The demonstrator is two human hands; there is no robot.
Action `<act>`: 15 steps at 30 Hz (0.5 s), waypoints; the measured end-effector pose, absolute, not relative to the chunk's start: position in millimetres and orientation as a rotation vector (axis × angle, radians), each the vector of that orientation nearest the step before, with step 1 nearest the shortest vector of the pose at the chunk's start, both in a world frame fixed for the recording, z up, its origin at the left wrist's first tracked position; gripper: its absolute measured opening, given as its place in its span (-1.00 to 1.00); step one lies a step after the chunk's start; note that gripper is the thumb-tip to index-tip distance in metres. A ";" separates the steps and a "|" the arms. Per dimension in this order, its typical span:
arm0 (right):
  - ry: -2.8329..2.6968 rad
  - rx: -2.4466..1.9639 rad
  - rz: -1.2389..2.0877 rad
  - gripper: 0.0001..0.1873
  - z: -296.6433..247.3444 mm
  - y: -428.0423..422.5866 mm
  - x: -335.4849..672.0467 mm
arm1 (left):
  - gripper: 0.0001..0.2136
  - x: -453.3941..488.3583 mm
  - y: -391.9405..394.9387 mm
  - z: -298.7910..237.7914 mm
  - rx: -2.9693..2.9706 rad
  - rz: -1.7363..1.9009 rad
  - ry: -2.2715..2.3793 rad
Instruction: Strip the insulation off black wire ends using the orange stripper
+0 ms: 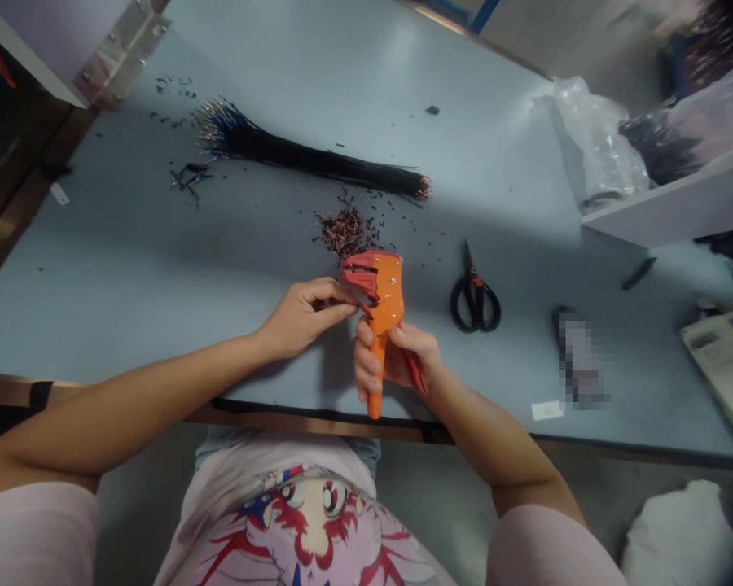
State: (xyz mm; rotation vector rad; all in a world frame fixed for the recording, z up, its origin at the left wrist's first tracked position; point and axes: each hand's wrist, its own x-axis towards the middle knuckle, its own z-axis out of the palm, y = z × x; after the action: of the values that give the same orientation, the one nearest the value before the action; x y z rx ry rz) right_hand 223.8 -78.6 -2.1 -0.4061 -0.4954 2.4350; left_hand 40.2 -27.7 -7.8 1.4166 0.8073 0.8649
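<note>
My right hand point(391, 362) is wrapped round the handles of an orange wire stripper point(382, 297), held upright over the near edge of the blue table point(128, 268). My left hand point(302, 313) pinches a thin dark wire at the tool's jaws; the wire itself is barely visible between the fingers. Just beyond the tool lies a small pile of stripped wire scraps point(345, 229). A long bundle of black wires point(318, 159) with blue and bare ends lies across the table farther back.
Black scissors point(476, 297) lie right of the stripper. A dark flat object point(577, 358) and a white label point(546, 409) sit further right. A clear plastic bag point(599, 146) and a white shelf point(678, 203) stand at the back right. Tiny insulation bits dot the table.
</note>
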 end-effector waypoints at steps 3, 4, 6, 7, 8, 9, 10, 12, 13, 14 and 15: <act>-0.498 -0.435 2.420 -0.72 -1.6 -79.2 223.5 | -0.88 40.0 -27.6 -7.1 1.422 0.859 0.807; -0.497 -0.445 2.419 -0.72 -1.0 -79.5 223.2 | -0.88 40.0 -27.7 -6.9 1.418 0.860 0.804; -0.500 -0.467 2.415 -0.72 0.8 -80.4 222.4 | -0.88 40.2 -28.0 -7.0 1.410 0.862 0.793; -0.504 -0.481 2.409 -0.72 1.7 -80.9 222.0 | -0.88 40.4 -28.1 -7.2 1.407 0.864 0.791; -0.511 -0.495 2.401 -0.71 2.4 -81.4 221.6 | -0.88 40.6 -28.3 -7.4 1.405 0.866 0.791; -0.518 -0.509 2.394 -0.71 3.0 -81.8 221.3 | -0.88 40.8 -28.5 -7.7 1.403 0.867 0.789; -0.525 -0.521 2.389 -0.70 3.2 -82.1 221.2 | -0.88 41.1 -28.6 -7.9 1.401 0.869 0.786; -0.535 -0.534 2.388 -0.67 2.7 -82.5 221.3 | -0.88 41.3 -28.9 -7.7 1.391 0.876 0.779; -0.538 -0.538 2.388 -0.66 2.2 -82.6 221.4 | -0.88 41.4 -28.9 -7.3 1.385 0.878 0.776; -0.541 -0.542 2.385 -0.65 1.7 -82.7 221.4 | -0.88 41.3 -28.9 -6.7 1.381 0.880 0.775; -0.543 -0.543 2.380 -0.64 1.3 -82.8 221.4 | -0.88 41.3 -29.0 -6.1 1.382 0.878 0.776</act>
State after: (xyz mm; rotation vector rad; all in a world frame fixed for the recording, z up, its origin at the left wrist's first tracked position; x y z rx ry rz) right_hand 221.4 -82.8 1.3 -0.5428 -0.5429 2.3800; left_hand 41.3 -29.0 -6.1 1.3816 0.7761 0.8778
